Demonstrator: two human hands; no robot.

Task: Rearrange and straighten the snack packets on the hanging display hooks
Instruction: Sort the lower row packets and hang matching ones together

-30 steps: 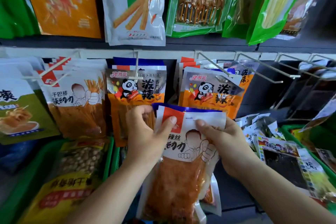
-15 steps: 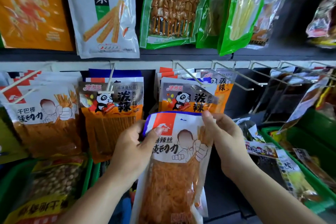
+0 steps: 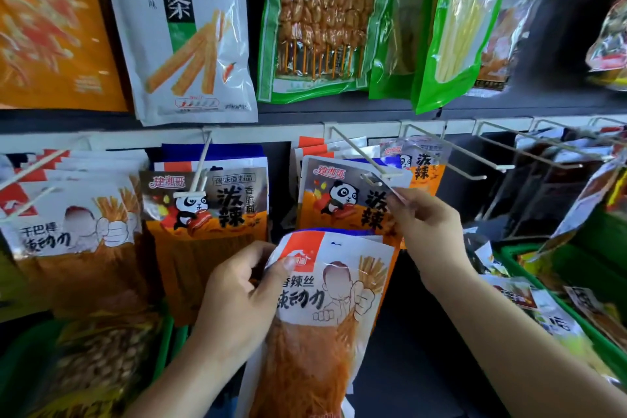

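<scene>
While the left hand [image 3: 237,300] grips a bottom-cropped white packet [image 3: 334,302], the right hand [image 3: 429,231] pinches a panda packet [image 3: 339,202].

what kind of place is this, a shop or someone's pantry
Most likely a shop's snack aisle: stacks of identical panda-print snack packets hang on wire display hooks along a rail, and a green bin below holds more loose packets.

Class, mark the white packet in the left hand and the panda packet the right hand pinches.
white packet [image 3: 325,302], head view, printed front.
panda packet [image 3: 342,197], head view, panda picture.
</scene>
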